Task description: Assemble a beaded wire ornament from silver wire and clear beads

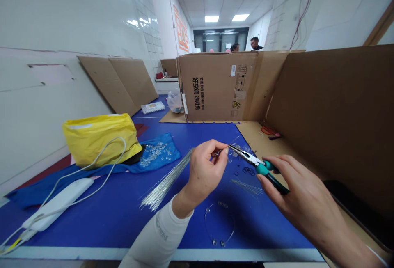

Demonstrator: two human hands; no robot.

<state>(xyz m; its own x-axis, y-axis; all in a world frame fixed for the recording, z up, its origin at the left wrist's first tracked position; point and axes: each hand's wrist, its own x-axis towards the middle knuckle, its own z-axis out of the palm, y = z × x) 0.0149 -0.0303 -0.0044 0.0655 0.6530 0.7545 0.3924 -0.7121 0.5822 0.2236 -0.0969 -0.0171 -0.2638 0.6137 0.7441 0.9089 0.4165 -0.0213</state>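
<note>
My right hand is closed around the green-and-black handles of long-nose pliers, whose jaws point up and to the left. The tips of the jaws meet the fingertips of my left hand. Thumb and forefinger of that hand are pinched together on something small, mostly hidden by the fingers. Below on the blue table lies a wire hoop with clear beads on it. A thick bundle of silvery wires sits left of my left wrist. Some thin wires and small dark rings lie under the pliers.
Clear beads are spread on a blue cloth by a yellow bag. A white power strip with its cable lies front left. Cardboard walls enclose the back and right. Red-handled scissors rest at right. People are far behind.
</note>
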